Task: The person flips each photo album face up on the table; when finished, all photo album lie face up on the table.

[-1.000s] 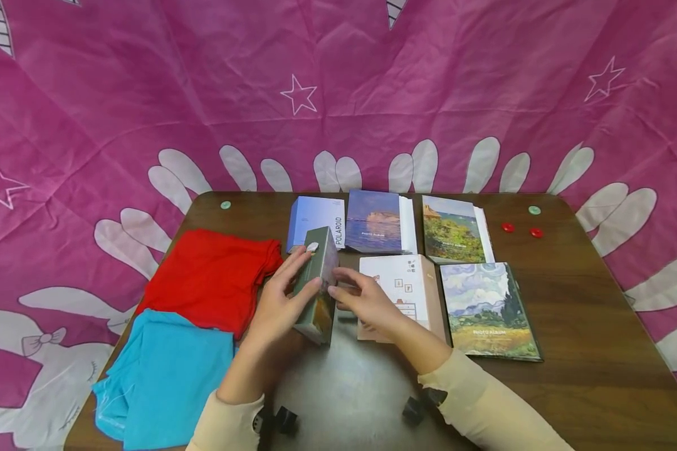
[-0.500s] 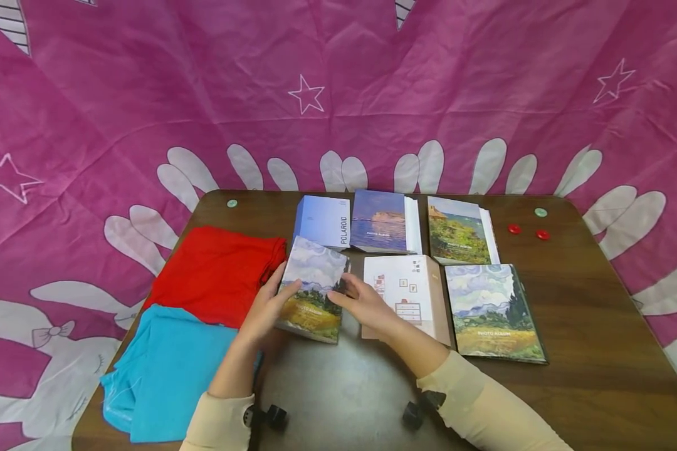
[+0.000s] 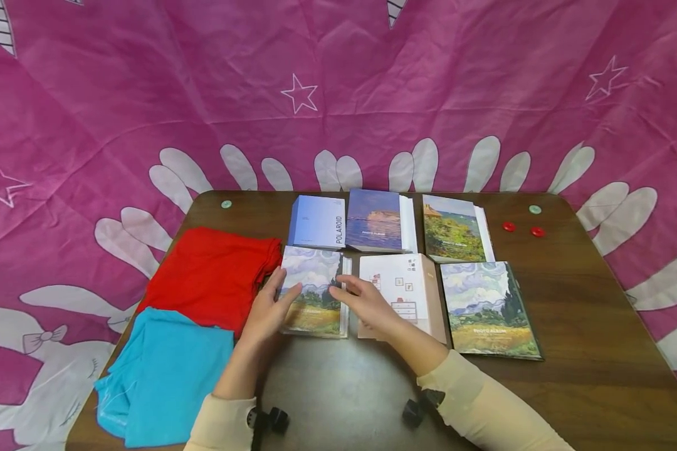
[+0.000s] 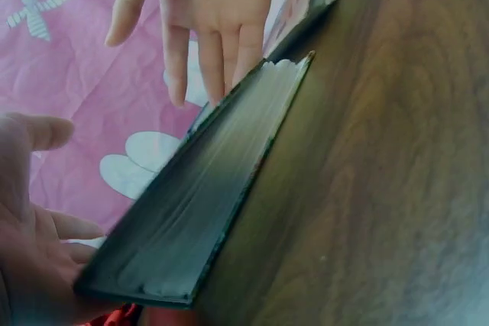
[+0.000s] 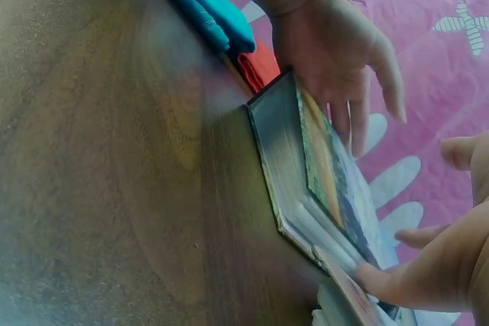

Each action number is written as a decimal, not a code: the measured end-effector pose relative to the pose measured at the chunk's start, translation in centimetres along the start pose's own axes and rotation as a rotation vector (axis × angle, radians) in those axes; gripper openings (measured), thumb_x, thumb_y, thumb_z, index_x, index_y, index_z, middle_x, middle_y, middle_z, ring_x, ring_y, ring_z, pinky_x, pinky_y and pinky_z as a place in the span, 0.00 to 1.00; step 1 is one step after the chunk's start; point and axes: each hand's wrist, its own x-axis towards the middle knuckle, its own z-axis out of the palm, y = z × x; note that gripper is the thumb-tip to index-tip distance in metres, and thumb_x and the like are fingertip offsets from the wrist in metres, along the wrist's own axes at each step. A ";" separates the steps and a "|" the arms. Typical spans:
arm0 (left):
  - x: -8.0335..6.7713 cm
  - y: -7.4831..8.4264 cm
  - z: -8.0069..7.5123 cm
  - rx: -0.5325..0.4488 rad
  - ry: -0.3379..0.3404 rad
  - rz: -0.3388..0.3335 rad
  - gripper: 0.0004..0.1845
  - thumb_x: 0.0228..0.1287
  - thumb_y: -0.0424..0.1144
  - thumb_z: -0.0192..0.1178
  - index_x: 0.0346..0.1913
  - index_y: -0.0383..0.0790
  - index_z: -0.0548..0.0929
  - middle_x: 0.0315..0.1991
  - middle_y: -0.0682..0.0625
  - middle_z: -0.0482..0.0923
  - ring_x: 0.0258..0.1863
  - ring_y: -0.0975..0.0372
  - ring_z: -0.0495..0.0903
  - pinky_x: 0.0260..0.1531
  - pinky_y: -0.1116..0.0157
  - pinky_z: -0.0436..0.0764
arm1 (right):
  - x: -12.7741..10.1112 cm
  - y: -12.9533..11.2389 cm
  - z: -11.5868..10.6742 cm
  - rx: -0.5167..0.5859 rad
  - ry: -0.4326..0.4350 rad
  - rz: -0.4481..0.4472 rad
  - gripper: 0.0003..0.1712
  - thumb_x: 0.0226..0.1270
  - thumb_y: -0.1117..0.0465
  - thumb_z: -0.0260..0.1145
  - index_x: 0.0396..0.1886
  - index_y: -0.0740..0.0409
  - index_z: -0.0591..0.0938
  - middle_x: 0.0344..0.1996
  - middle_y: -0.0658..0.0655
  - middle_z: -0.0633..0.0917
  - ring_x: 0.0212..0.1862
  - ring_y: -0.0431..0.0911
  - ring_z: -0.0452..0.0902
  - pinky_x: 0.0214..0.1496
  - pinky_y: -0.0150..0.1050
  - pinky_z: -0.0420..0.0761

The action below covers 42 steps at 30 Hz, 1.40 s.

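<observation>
A photo album (image 3: 313, 269) with a painted wheat field and cloudy sky on its cover lies face up on the table, front left of the group. Along its spine side is my left hand (image 3: 265, 316), thumb over the cover's edge and fingers extended. At the page side my right hand (image 3: 372, 308) stands with fingers loosely bent, nothing gripped. The left wrist view shows the album's bottom page edges (image 4: 206, 196) between both hands. In the right wrist view, right-hand fingers (image 5: 382, 284) reach the page side. A white-and-pink album (image 3: 386, 300) lies right beside it, partly behind my right hand.
Behind lie a blue Polaroid album (image 3: 318, 222), a sea-cliff album (image 3: 375, 219) and a garden album (image 3: 454, 232). Another wheat-field album (image 3: 488, 310) is at right. Folded red cloth (image 3: 209, 275) and blue cloth (image 3: 175, 376) lie left. Red buttons (image 3: 509, 227) and green buttons (image 3: 535, 209) dot the table.
The wheat-field album was held upright on its edge, then tipped down to a tilt. Now it lies flat beside the white-and-pink album, and both hands have loosened from it.
</observation>
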 end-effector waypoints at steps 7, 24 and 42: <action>-0.2 0.3 0.0 0.114 0.056 0.090 0.40 0.69 0.52 0.63 0.77 0.38 0.64 0.78 0.42 0.59 0.77 0.49 0.57 0.73 0.45 0.58 | -0.7 -0.1 -0.7 -0.012 0.033 -0.108 0.36 0.76 0.48 0.62 0.76 0.59 0.67 0.74 0.64 0.67 0.76 0.58 0.60 0.74 0.55 0.65; -0.4 2.2 4.8 -0.109 0.024 0.297 0.31 0.71 0.42 0.64 0.72 0.34 0.70 0.73 0.41 0.67 0.71 0.46 0.68 0.72 0.48 0.63 | -4.1 1.4 -7.0 0.061 0.279 -0.264 0.32 0.77 0.60 0.60 0.74 0.68 0.64 0.73 0.68 0.66 0.75 0.57 0.61 0.74 0.50 0.65; -0.5 4.2 11.2 -0.300 -0.250 0.113 0.38 0.75 0.48 0.57 0.75 0.23 0.59 0.78 0.33 0.51 0.77 0.46 0.55 0.75 0.52 0.54 | -4.5 3.7 -9.8 -0.117 0.333 -0.031 0.41 0.77 0.50 0.61 0.80 0.59 0.57 0.76 0.65 0.61 0.76 0.59 0.56 0.76 0.59 0.54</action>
